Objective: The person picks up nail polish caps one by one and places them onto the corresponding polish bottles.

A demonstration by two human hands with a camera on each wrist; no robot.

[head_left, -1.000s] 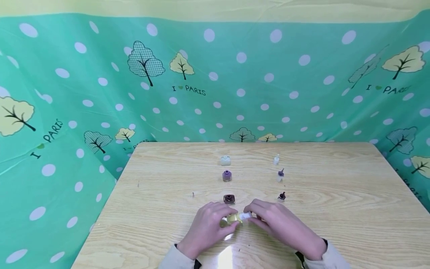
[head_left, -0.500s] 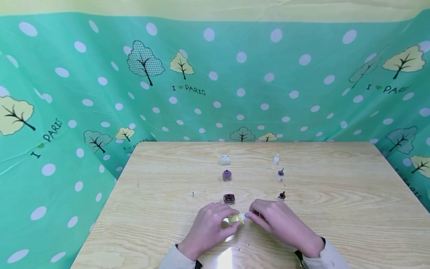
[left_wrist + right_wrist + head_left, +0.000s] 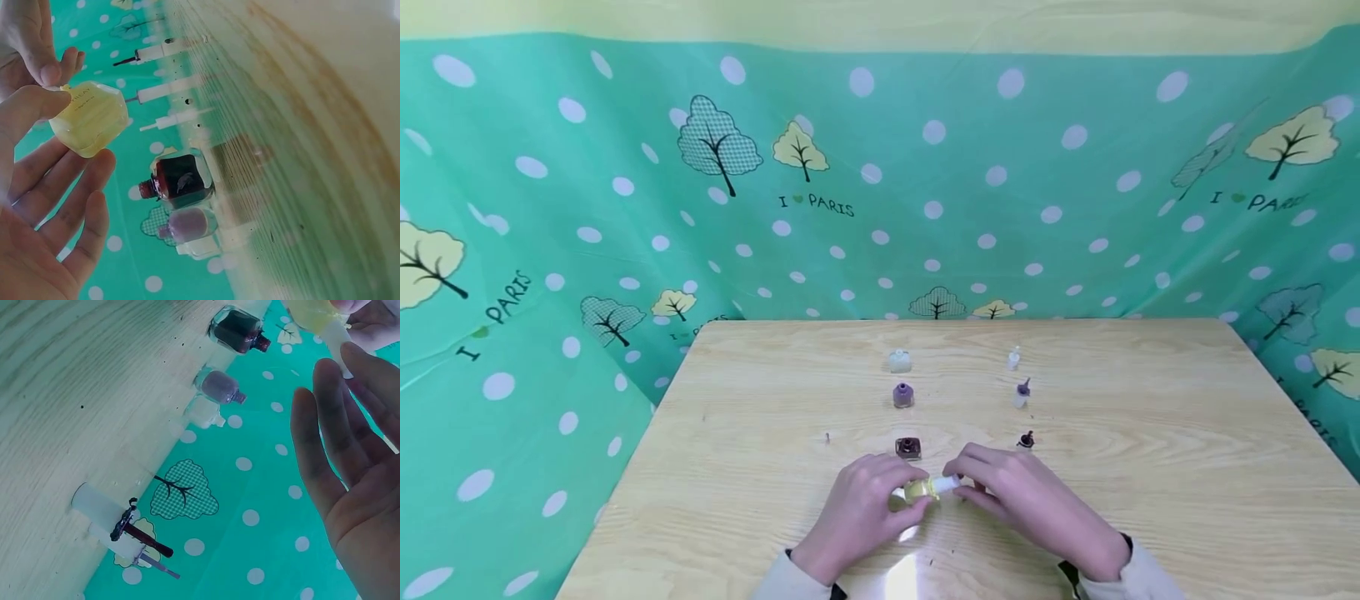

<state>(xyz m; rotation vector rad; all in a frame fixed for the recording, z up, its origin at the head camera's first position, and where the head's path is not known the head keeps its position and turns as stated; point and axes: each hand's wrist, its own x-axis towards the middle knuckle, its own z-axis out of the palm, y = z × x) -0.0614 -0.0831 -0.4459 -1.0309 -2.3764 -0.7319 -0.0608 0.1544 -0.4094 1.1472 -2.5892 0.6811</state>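
Observation:
My left hand [image 3: 872, 504] grips a small nail polish bottle [image 3: 90, 119] of pale yellow between thumb and fingers, tilted on its side. The bottle's white cap [image 3: 946, 483] points to the right, seated at the neck. Fingertips of my right hand [image 3: 1011, 492] pinch the far end of that cap, which also shows in the right wrist view. Just beyond my hands stands an uncapped dark red nail polish bottle [image 3: 908, 448]. Behind it are a purple bottle [image 3: 903, 396] and a whitish bottle [image 3: 899, 361], both uncapped.
To the right, three caps stand with brushes upward: one with a dark brush [image 3: 1026, 440], one with a purple brush [image 3: 1022, 393] and a white one [image 3: 1013, 359]. Small specks dot the wooden table [image 3: 760, 500]. A green polka-dot cloth [image 3: 850, 167] hangs behind.
Right-hand fingers shift on the white cap, covering more of it half a second ago and less now. The left hand keeps holding the bottle. The head view tilts slightly.

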